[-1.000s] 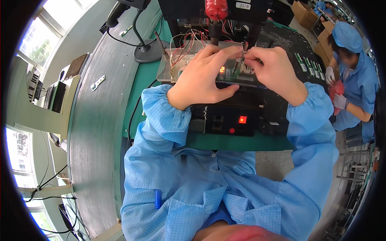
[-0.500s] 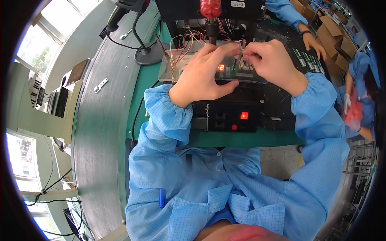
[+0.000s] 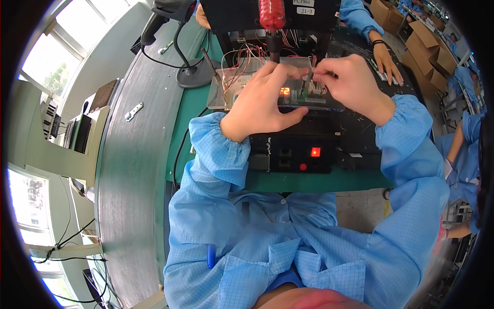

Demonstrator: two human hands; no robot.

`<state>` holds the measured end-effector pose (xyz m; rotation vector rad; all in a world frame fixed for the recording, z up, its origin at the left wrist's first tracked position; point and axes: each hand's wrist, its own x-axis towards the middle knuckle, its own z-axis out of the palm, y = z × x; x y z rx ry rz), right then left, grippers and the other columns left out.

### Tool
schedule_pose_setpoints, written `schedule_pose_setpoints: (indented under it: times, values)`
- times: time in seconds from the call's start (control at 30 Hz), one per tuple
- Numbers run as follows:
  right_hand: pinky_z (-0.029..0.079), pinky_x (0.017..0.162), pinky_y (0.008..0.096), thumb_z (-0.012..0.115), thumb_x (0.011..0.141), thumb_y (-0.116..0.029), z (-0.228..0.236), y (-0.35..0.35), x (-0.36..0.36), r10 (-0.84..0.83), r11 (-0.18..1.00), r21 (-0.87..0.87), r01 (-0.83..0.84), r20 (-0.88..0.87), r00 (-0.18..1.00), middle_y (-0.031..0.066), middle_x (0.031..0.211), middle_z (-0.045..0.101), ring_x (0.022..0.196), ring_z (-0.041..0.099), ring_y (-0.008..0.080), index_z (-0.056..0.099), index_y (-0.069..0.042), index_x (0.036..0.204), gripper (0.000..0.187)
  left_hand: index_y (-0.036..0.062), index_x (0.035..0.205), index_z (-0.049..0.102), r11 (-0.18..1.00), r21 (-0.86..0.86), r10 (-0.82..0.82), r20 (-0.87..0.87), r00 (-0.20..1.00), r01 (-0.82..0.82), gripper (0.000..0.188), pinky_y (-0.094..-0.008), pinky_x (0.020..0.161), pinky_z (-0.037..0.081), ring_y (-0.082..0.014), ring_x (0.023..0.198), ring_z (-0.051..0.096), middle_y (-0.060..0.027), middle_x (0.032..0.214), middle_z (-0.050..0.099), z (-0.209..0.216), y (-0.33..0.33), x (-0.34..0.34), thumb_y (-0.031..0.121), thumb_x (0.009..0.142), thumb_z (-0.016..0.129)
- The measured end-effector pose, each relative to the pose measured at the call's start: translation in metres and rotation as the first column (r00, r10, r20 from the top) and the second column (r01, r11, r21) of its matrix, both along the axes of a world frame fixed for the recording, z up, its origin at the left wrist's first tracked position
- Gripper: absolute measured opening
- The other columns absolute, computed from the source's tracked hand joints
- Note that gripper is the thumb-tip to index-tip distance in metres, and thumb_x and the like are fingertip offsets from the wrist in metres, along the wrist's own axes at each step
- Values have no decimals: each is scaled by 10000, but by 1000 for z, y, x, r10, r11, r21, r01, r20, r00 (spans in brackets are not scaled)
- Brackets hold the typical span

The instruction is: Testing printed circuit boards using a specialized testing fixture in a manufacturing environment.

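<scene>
Red handle [image 3: 271, 14] blocking beyond, wires [image 3: 237, 76] crowding left, passage between sleeves [image 3: 218, 152]

A green-topped table [image 3: 319, 180] bears, near its front edge, a black boxy fixture [image 3: 297, 143] with a red-lit switch [image 3: 316, 152]; at its left edge, a grey round-based stand [image 3: 194, 75]; toward its right edge, slim green circuit boards [image 3: 382, 76] on a scuffed black covering [image 3: 351, 44].

Bright windows [image 3: 54, 64], long green bench [image 3: 134, 190], grey floor [image 3: 355, 211]

Electronics wkshp: wired test rig [image 3: 290, 140], circuit bd [image 3: 134, 112] on bench [image 3: 135, 170], cardboard bxs [image 3: 424, 51], blue-smocked co-workers [image 3: 356, 14] nr.
</scene>
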<state>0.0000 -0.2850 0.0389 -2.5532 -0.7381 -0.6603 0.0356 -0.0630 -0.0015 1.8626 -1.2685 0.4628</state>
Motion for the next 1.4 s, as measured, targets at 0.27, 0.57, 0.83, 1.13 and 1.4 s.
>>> schedule_pose_setpoints:
  times: [0.27, 0.57, 0.83, 1.13, 1.4]
  values:
    - [528, 589, 358, 673, 802, -10, -1, -2, 1, 16, 1000, -2, -16, -5, 1000, 145, 746, 693, 666, 686, 319, 694, -29, 892, 95, 37, 1186, 514, 1000, 21, 3, -24, 1000, -3, 590, -422, 889, 495, -339, 1059, 572, -119, 1166, 619, 5, 0, -2, 210, 703, 808]
    - [492, 553, 421, 665, 813, -94, -1, 3, 1, 6, 999, 38, -7, 42, 999, 143, 657, 646, 604, 636, 352, 689, -63, 804, 40, 36, 1215, 519, 1000, 9, -9, -18, 1000, 10, 605, -409, 892, 494, -335, 1073, 567, -116, 1187, 615, 3, 0, 1, 204, 709, 805]
    - [515, 562, 370, 686, 790, -24, -3, 0, 2, 4, 1000, 9, -4, 14, 1000, 147, 727, 683, 647, 677, 319, 681, -30, 847, 58, 36, 1225, 532, 1000, 29, 2, 9, 1000, -2, 607, -402, 874, 500, -325, 1046, 573, -115, 1154, 618, 5, 1, 0, 209, 710, 803]
    - [523, 577, 379, 687, 799, -33, 8, 0, 0, -14, 999, -37, 12, -55, 998, 146, 743, 689, 677, 688, 320, 682, -26, 864, 66, 41, 1225, 543, 1000, -11, -7, -26, 1000, 7, 603, -400, 869, 502, -325, 1041, 576, -128, 1128, 616, -1, 0, 2, 222, 712, 802]
    - [512, 564, 371, 693, 802, -44, 10, 0, -2, 16, 998, -54, -15, 5, 1000, 150, 737, 684, 666, 678, 328, 681, -30, 851, 52, 39, 1229, 538, 1000, 4, -14, -20, 1000, 14, 608, -403, 885, 501, -331, 1077, 572, -130, 1154, 617, 1, 1, 2, 222, 713, 802]
